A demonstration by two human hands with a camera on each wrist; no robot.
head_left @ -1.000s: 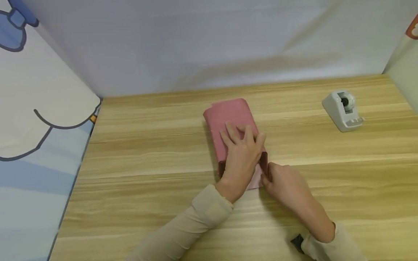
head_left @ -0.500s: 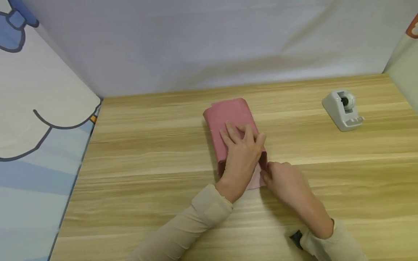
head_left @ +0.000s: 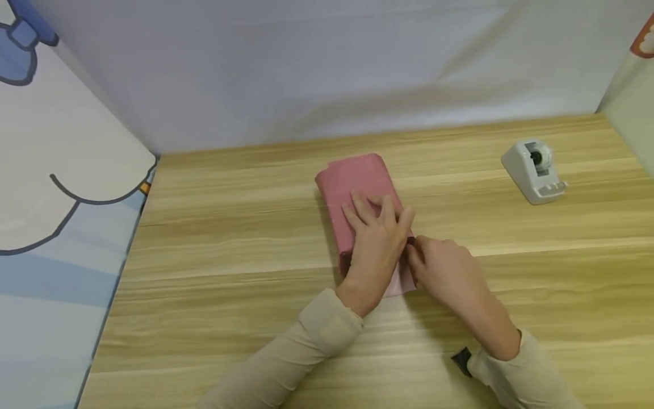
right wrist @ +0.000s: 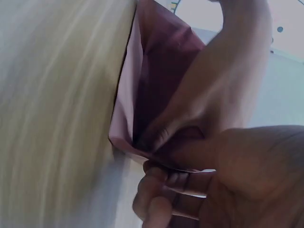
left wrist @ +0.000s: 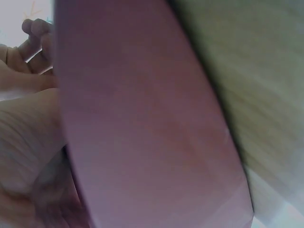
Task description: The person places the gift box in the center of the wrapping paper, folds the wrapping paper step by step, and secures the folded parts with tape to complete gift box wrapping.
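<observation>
A pink paper package (head_left: 352, 176), long and box-shaped, lies on the wooden table. Its near end gapes, and a pale pink flap (head_left: 401, 283) lies toward me. My left hand (head_left: 377, 241) rests spread on top, fingers nearly straight; in the right wrist view its thumb (right wrist: 159, 137) reaches into the gaping end. At the right side of that end, my right hand (head_left: 447, 272) pinches the paper wall, with the thumb inside and curled fingers (right wrist: 154, 190) outside. The package's pink side (left wrist: 142, 114) fills much of the left wrist view.
A white tape dispenser (head_left: 533, 170) with a roll of tape stands at the back right of the table (head_left: 204, 238). A pale cloth backdrop (head_left: 306, 68) hangs behind it. A small black object (head_left: 462, 362) shows beside my right sleeve.
My right hand has moved slightly up and inward, bending the right paper wall of the gaping end toward the left. My left hand has stayed on the package.
</observation>
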